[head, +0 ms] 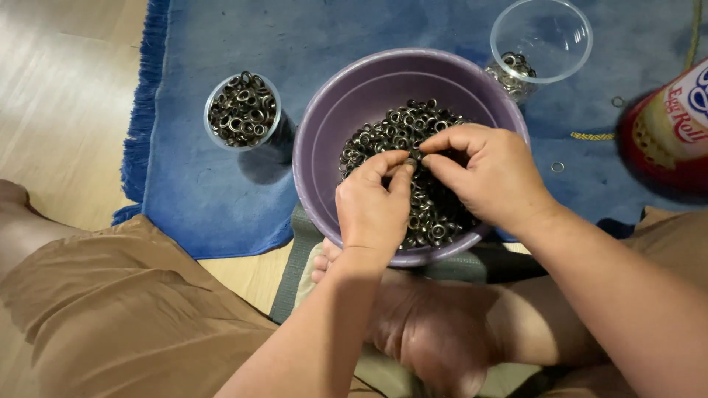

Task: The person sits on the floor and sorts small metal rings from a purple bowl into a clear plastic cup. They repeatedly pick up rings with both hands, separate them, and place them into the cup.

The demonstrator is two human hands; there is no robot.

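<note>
A purple bowl sits on a blue rug, holding a heap of small dark metal eyelet rings. Both my hands are over the bowl. My left hand pinches a ring between thumb and forefinger at the middle of the heap. My right hand meets it fingertip to fingertip, pinching at the same ring or one next to it; I cannot tell which. The near part of the heap is hidden under my hands.
A clear cup full of rings stands left of the bowl. A second clear cup, with few rings at its bottom, stands behind on the right. A red tin lies at the right edge. Loose rings lie on the blue rug. My bent legs frame the bowl.
</note>
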